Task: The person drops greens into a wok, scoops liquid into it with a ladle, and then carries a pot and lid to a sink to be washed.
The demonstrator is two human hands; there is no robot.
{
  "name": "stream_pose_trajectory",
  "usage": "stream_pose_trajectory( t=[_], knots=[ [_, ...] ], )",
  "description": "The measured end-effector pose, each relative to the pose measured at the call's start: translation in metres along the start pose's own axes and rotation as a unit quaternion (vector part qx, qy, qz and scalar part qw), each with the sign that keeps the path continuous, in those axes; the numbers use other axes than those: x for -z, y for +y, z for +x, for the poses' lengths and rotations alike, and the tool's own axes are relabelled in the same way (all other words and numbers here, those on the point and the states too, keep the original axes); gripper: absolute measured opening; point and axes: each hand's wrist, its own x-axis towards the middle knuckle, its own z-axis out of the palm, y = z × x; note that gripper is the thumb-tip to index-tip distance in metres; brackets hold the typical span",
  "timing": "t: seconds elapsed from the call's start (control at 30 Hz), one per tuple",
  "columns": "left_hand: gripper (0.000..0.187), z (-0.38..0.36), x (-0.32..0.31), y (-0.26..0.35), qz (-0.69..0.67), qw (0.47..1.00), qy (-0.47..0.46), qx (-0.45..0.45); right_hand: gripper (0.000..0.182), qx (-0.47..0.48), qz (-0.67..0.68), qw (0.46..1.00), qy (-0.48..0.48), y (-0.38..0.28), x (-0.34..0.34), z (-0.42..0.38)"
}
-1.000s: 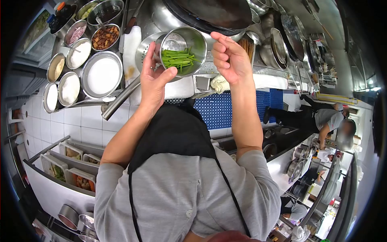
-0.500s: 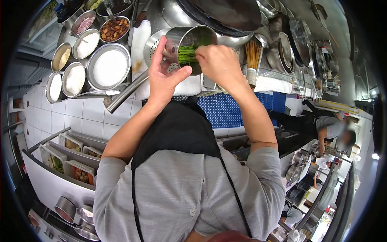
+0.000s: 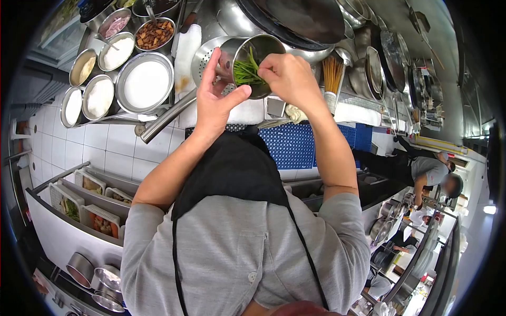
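My left hand [image 3: 217, 100] grips a small steel bowl [image 3: 261, 48] from its left side, tilted toward me above a perforated steel strainer [image 3: 203, 55]. Inside the bowl lie cut green stalks [image 3: 243, 71]. My right hand [image 3: 287, 79] reaches into the bowl from the right, its fingers closed on some of the green stalks. Both hands are held over the steel counter, in front of a large dark wok [image 3: 300, 18].
Several steel containers of white powders [image 3: 144, 83], chopped meat [image 3: 153, 32] and sauces stand at the upper left. A bamboo brush [image 3: 331, 73] and stacked pans [image 3: 380, 60] lie to the right. Trays of cut vegetables [image 3: 87, 208] sit low on the left. Another person [image 3: 429, 171] works at the right.
My right hand moved from open beside the bowl into it and closed on the green stalks. The bowl tilted more toward me and shifted slightly upward.
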Motion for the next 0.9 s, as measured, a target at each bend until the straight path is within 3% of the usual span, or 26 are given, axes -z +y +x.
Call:
stream_pose_trajectory(
  t=[0.17, 0.27, 0.37, 0.57, 0.67, 0.77, 0.9],
  knots=[
    [0.091, -0.001, -0.002, -0.001, -0.043, 0.999, 0.009, 0.022, 0.014, -0.100, 0.219, 0.967, -0.083, 0.018, 0.005, 0.000],
    [0.089, -0.001, 0.001, -0.004, -0.070, 0.997, 0.009, 0.039, 0.012, -0.118, 0.363, 0.921, -0.077, 0.020, 0.010, -0.003],
    [0.088, -0.003, -0.003, 0.001, -0.084, 0.995, 0.014, 0.059, 0.012, -0.128, 0.390, 0.910, -0.060, 0.022, 0.016, -0.004],
    [0.089, -0.002, -0.002, 0.000, -0.085, 0.994, 0.008, 0.062, 0.008, -0.124, 0.415, 0.901, -0.034, 0.023, 0.012, -0.006],
    [0.090, -0.002, -0.003, 0.000, -0.088, 0.994, 0.008, 0.067, 0.009, -0.115, 0.210, 0.971, -0.007, 0.020, 0.016, -0.006],
    [0.090, -0.001, -0.006, 0.000, -0.094, 0.992, 0.005, 0.088, 0.011, -0.076, 0.051, 0.995, 0.048, 0.005, 0.019, -0.011],
    [0.087, 0.004, -0.015, -0.005, -0.109, 0.987, -0.011, 0.118, 0.017, -0.118, 0.220, 0.968, 0.006, 0.009, 0.036, -0.018]
  ],
)
